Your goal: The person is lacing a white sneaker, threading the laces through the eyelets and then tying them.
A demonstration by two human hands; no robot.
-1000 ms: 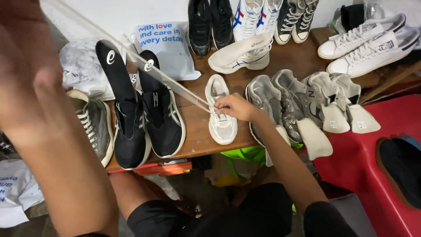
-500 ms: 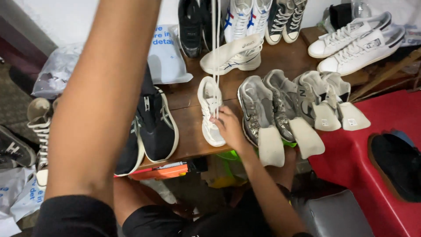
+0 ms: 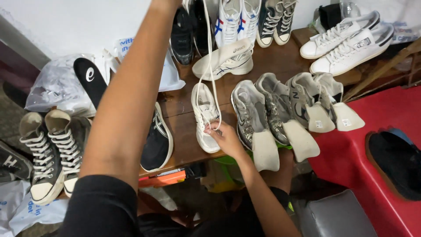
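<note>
Right hand (image 3: 226,138) down on the white sneaker (image 3: 205,118), grip closed to a pinch: fingertips nipped on the white lace (image 3: 209,66) right at the eyelets, mid-shoe. Sneaker flat on the counter (image 3: 184,127), toe toward the front edge, sole down, just left of the grey sneaker pair (image 3: 247,109).

Left arm (image 3: 127,101) stretched up across the middle of the view. Left hand out past the top edge, so can't tell its grip. Lace runs up toward it as two strands, nearly straight, over the cream sneaker (image 3: 223,59) lying on its side behind.

Change over the last second: lace was slanting off toward the far left corner, arm low on the left. Now near vertical and drawn further out, arm swung up and over. Right hand same spot on the shoe throughout, shoe not shifted.

Reading: long free length of lace out, pinned at the shoe end, taut enough to show no sag. Looks like lacing or unlacing mid-pull, can't tell which.

Around it:
- black sneaker (image 3: 158,140) near the front edge, left of the white one, partly behind the arm
- pale insoles (image 3: 265,151) standing out of the grey pair, overhanging the front edge
- more white sneakers (image 3: 342,46) at the far right corner
- high-top canvas pair (image 3: 44,149) off the left end
- red stool (image 3: 351,145) beside the right end
</note>
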